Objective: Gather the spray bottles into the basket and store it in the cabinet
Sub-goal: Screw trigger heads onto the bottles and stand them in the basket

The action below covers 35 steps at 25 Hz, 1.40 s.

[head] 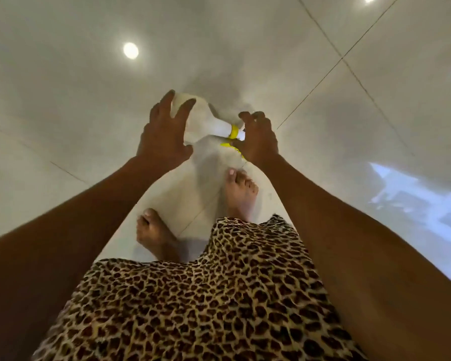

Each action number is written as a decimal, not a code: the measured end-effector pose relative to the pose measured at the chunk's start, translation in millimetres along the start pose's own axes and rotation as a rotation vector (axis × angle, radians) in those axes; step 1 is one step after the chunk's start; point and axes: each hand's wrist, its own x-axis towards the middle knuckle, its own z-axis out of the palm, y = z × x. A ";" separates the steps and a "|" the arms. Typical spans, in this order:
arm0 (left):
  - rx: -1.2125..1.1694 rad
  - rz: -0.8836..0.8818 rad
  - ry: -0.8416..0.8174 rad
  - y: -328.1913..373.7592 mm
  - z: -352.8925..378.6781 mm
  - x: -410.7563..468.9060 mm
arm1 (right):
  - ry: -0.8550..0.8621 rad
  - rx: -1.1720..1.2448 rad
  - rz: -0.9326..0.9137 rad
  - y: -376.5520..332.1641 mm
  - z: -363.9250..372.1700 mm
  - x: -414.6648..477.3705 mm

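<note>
I am finding no words, brand, number or sign to read. The white plastic spray bottle with a yellow collar (pixel 216 127) is showing me only plain, motion-blurred plastic, and nothing around it is carrying lettering.

a glossy white tiled floor (pixel 63 113) is crossed by thin dark grout lines (pixel 323 71). a round light reflection (pixel 130 50) is seen far left, a pale blue reflection (pixel 414 201) at the right. bare feet (pixel 241 194) are planted mid-scene, and a leopard-print garment (pixel 206 303) is spread nearest.
</note>
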 end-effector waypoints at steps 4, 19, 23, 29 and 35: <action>-0.049 -0.021 0.010 -8.6 22.9 29.4 | 0.053 -0.070 -0.062 10.3 22.4 27.9; -0.324 -0.140 0.248 10.7 -96.7 -57.4 | 0.039 0.640 -0.153 -73.3 -117.1 -109.0; -0.444 -0.166 0.260 24.9 -181.3 -120.3 | -0.122 1.032 -0.097 -133.7 -186.8 -193.5; -0.851 -0.282 0.276 52.1 -296.4 -263.2 | -0.424 1.123 -0.462 -218.3 -303.2 -330.7; -1.163 -0.274 0.355 79.2 -364.9 -407.6 | -0.346 0.787 -0.792 -286.6 -348.7 -460.1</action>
